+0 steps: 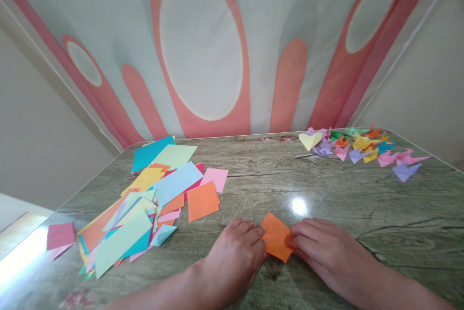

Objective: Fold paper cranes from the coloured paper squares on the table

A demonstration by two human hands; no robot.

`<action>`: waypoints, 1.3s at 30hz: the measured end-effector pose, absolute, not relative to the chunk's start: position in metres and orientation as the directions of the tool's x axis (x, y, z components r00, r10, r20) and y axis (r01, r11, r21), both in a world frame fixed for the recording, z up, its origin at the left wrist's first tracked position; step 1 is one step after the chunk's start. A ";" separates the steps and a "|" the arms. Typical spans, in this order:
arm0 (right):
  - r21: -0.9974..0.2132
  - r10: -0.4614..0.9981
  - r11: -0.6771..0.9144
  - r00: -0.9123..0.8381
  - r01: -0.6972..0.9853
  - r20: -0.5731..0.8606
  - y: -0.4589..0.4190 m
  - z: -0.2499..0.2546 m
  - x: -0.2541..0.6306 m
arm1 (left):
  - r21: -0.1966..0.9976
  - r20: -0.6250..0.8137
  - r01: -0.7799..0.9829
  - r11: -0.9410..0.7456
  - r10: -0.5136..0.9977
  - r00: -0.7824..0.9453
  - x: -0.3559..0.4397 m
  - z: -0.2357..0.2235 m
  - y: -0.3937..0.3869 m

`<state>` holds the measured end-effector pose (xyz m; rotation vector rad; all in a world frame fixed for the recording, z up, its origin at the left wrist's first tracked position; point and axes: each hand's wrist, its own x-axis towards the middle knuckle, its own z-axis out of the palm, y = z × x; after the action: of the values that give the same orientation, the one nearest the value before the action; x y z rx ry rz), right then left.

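Note:
A small square of orange origami paper (277, 236) is turned cornerwise in front of me, just above or on the wood-patterned table (253, 189). My left hand (237, 249) grips its left edge with curled fingers, the thumb hidden beneath or behind. On the opposite side my right hand (322, 245) pinches the right corner, fingertips pressed together on the paper. Whether the sheet has been folded underneath I cannot tell.
Loose coloured sheets (123, 242) lie overlapping at the left, with an orange square (203, 201) at their right side. Pink squares (61, 236) rest near the left edge. Several folded paper figures (362, 143) and a pale yellow paper heart (310, 141) are grouped at the back right.

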<state>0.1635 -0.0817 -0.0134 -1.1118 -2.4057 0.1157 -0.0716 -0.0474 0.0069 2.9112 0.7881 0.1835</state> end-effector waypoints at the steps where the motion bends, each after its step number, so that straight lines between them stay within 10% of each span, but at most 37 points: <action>1: -0.296 0.760 0.645 -0.548 0.705 0.350 -0.083 -0.014 0.164 | 0.167 0.095 0.500 -0.850 0.518 0.850 -0.072 0.007 -0.048; 11: -0.455 0.911 0.385 -0.409 0.803 0.050 -0.079 -0.021 0.164 | 0.380 -0.039 0.707 -0.597 0.753 0.657 -0.067 0.013 -0.037; 39: -0.279 0.937 0.350 -0.337 0.894 0.097 -0.077 -0.032 0.160 | 0.291 -0.131 0.753 -0.590 0.755 0.642 -0.064 0.017 -0.039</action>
<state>0.1601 -0.0769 -0.0321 -1.6450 -2.3744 0.2570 -0.0644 -0.0385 0.0170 2.5453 1.2073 0.0095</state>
